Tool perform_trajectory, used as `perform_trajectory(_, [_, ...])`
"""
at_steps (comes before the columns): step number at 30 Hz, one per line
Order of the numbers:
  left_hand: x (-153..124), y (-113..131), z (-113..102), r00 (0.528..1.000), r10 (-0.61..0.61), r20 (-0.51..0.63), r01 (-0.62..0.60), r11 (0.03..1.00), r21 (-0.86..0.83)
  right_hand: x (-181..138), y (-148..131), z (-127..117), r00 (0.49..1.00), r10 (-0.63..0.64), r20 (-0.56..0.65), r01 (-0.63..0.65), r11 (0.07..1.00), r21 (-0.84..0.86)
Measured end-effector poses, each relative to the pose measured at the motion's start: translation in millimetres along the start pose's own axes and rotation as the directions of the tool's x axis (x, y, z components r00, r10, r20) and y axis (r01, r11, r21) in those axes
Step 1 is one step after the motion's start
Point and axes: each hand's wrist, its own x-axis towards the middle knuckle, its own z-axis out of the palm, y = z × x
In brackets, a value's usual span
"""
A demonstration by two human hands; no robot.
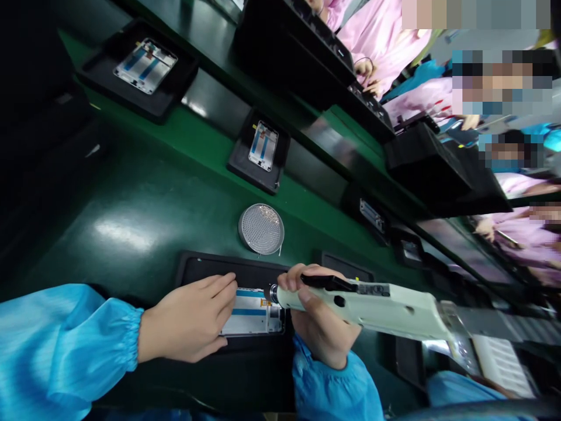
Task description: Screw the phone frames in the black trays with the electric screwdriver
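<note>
My right hand [323, 324] is wrapped around a pale green electric screwdriver [398, 310] with a black lever along its side. The screwdriver's metal nose is over the right part of an opened phone body [249, 325], a silver frame with blue strips and a small orange flex cable. The bit's tip is hidden from me. Stretched out flat, my left hand [193, 320] rests over the left end of that phone body and covers part of it. Beneath the phone body lies a black tray [210, 266]. Just beyond the tray stands a round perforated metal dish [262, 228] with small shiny pieces in it.
Further black trays with phone bodies [146, 65] [263, 146] [372, 215] lie along the line behind the green bench [118, 193]. Black boxes [432, 164] stand farther back. Co-workers in pink sleeves [372, 35] sit across. A blue sleeve [460, 389] is at lower right.
</note>
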Motion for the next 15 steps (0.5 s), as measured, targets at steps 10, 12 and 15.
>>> perform_trajectory(10, [1.2, -0.3, -0.9, 1.0, 0.0, 0.0, 0.0, 1.0, 0.012, 0.5, 5.1, 0.9, 1.0, 0.004, 0.024, -0.003, 1.0, -0.005])
perform_trajectory(12, [1.4, -0.2, -0.7, 1.0, -0.002, 0.001, 0.002, 1.0, 0.013, 0.9, 6.0, 0.3, 1.0, 0.0, 0.024, 0.001, 1.0, -0.017])
perform_trajectory(15, [1.8, -0.1, -0.6, 1.0, -0.002, 0.0, 0.002, 1.0, 0.014, 1.0, 6.7, -0.2, 1.0, -0.005, 0.019, 0.006, 0.999, -0.037])
